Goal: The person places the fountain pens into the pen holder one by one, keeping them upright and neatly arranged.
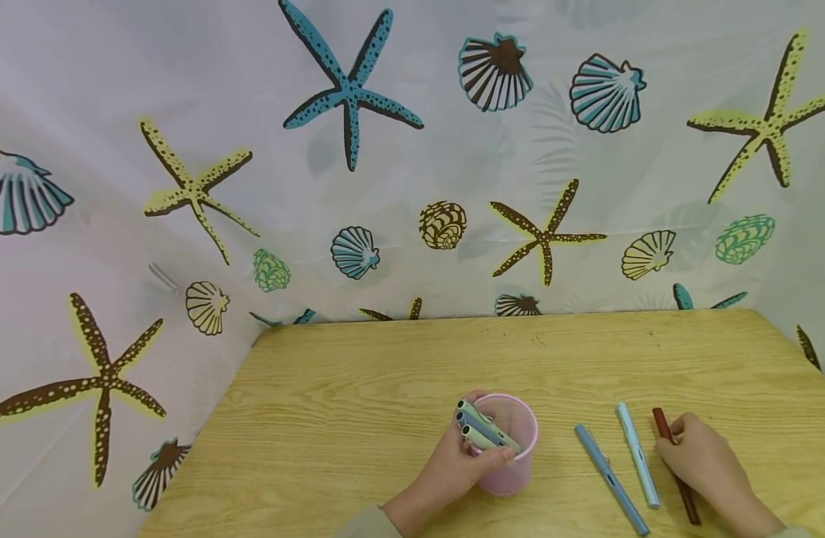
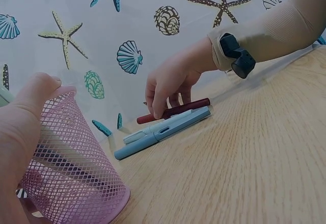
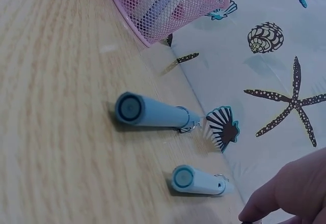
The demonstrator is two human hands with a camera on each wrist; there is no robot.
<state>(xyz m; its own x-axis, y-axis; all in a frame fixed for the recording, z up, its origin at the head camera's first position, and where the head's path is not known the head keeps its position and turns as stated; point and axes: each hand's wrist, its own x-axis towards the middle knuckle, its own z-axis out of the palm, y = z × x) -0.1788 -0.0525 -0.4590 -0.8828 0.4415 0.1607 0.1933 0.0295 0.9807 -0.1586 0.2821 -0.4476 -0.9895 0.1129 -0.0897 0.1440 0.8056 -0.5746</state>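
My left hand (image 1: pixel 456 456) grips a pink mesh pen cup (image 1: pixel 507 478), its thumb over the near rim. Three pens (image 1: pixel 483 430) in pale green and blue lean in the cup, their ends sticking out toward the left. At the right, my right hand (image 1: pixel 705 456) pinches a dark red pen (image 1: pixel 686 502) that lies along the tabletop. Beside it, to the left, lie a light blue pen (image 1: pixel 637 456) and a darker blue pen (image 1: pixel 610 478). In the right wrist view the red pen is almost wholly hidden beneath the fingers.
Everything stands on a wood-grain table (image 1: pixel 359 388). A white curtain (image 1: pixel 412 149) printed with starfish and shells hangs behind the table and along its sides. A dark wrist camera (image 2: pixel 238 56) is strapped over the right sleeve.
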